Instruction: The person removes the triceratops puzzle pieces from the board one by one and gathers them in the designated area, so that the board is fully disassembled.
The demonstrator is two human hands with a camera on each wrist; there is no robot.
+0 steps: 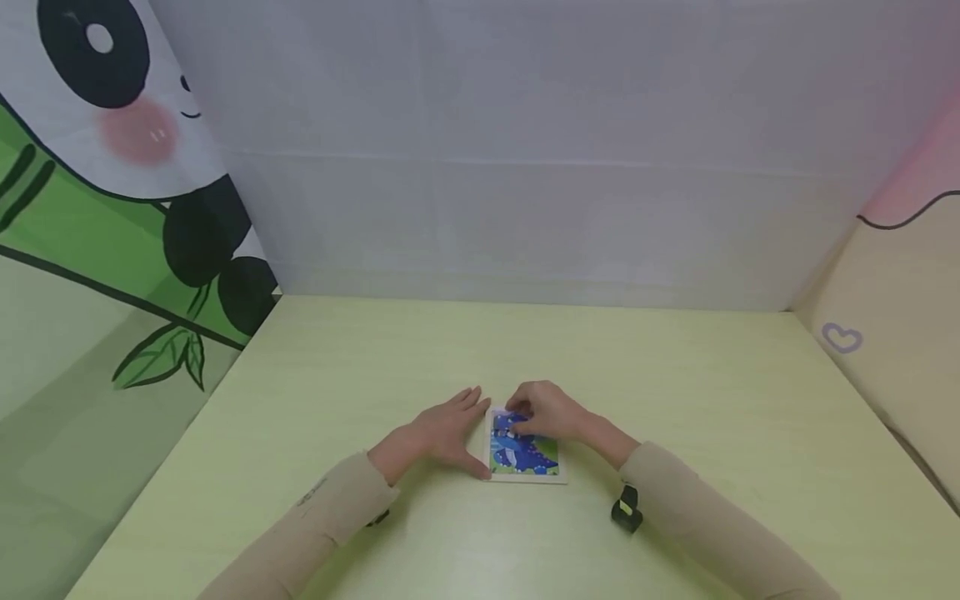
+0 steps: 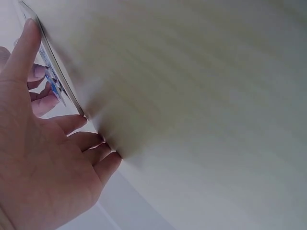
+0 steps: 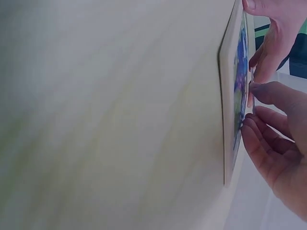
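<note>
A small jigsaw puzzle (image 1: 534, 458) of a blue dinosaur lies on the table in a pale tray frame (image 1: 529, 479). My left hand (image 1: 448, 429) is spread along the frame's left side, thumb at the near corner and forefinger towards the far one. In the left wrist view, its fingertips (image 2: 111, 148) rest at the tabletop. Over the upper part of the picture, my right hand (image 1: 553, 410) pinches a puzzle piece (image 2: 56, 87), which is tilted against the frame. Its thumb and fingers (image 3: 268, 122) hide part of the picture in the head view.
The pale yellow table (image 1: 660, 367) extends around the puzzle. A grey-white cloth wall (image 1: 525, 225) rises behind it, with a cartoon-printed panel (image 1: 142, 179) on the left and a beige panel (image 1: 892, 350) on the right. A black wrist device (image 1: 627, 510) hangs below the right sleeve.
</note>
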